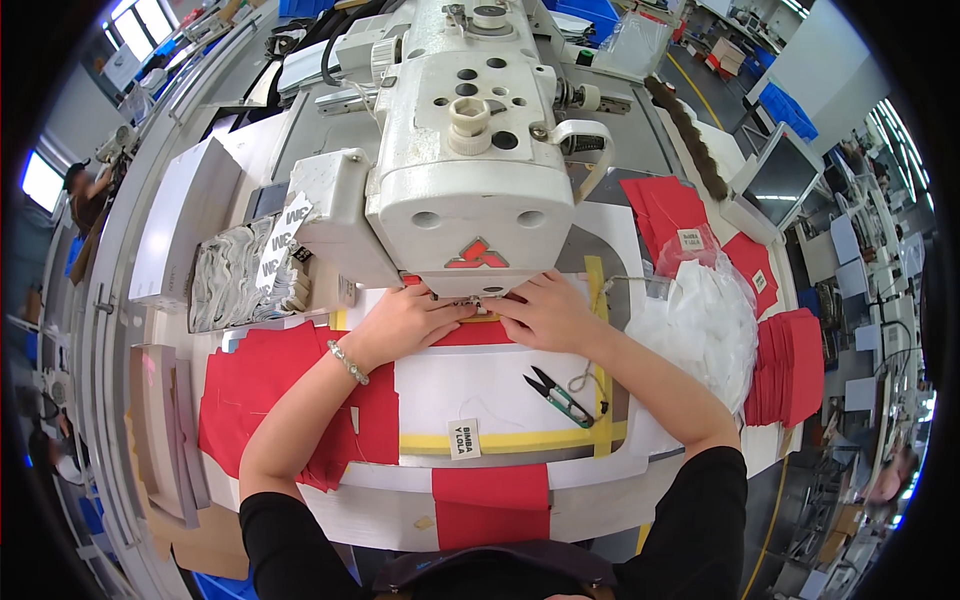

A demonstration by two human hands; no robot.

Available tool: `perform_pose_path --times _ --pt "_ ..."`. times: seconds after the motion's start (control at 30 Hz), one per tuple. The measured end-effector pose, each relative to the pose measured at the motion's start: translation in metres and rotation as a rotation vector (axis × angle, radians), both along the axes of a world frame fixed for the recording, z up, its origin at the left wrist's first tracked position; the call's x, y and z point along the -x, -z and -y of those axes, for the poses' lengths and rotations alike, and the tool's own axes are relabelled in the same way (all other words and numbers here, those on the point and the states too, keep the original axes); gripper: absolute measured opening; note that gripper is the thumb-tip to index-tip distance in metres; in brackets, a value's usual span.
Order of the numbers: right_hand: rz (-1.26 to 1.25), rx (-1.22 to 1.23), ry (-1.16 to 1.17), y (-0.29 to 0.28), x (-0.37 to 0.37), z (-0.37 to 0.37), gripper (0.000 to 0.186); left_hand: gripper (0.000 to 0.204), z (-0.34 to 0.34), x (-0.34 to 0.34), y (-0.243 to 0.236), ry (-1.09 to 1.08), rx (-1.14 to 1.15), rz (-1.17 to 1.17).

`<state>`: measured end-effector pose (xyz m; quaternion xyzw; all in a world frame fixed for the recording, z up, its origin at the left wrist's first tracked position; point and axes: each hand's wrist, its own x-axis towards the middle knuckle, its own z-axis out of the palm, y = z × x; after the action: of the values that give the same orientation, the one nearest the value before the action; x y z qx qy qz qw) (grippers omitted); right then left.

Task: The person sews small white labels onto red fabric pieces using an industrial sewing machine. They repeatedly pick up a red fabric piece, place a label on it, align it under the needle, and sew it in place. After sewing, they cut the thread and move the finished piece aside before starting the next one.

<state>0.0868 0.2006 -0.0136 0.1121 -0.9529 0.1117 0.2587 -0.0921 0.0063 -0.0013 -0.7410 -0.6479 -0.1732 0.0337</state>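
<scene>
A white industrial sewing machine (460, 215) stands in front of me. Under its head lies a piece of red fabric (470, 334). My left hand (405, 322) rests on the fabric from the left, fingers stretched flat toward the needle area. From the other side my right hand (548, 312) lies flat, its fingertips near those of the left. The machine head hides the needle and some fingertips. Nearer me, a white label (464, 439) lies on the work surface by yellow tape. Black-bladed thread snips (560, 397) with green handles lie below my right hand.
Red fabric pieces (290, 400) spread under my left forearm; a red stack (785, 367) stands far right. White labels or scraps (705, 325) heap beside my right forearm. A box of bundled strips (245, 275) is at left. One red piece (490, 505) hangs over the front edge.
</scene>
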Motion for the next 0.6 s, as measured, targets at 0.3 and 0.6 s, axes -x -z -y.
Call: perform_pose_path --times 0.3,0.6 --pt "-0.102 0.038 -0.076 0.006 0.000 -0.005 0.018 0.031 0.001 -0.005 -0.004 -0.028 -0.016 -0.110" --pt "-0.173 0.059 -0.029 0.004 0.014 -0.016 0.009 0.027 -0.009 0.015 0.012 -0.121 0.127 0.098"
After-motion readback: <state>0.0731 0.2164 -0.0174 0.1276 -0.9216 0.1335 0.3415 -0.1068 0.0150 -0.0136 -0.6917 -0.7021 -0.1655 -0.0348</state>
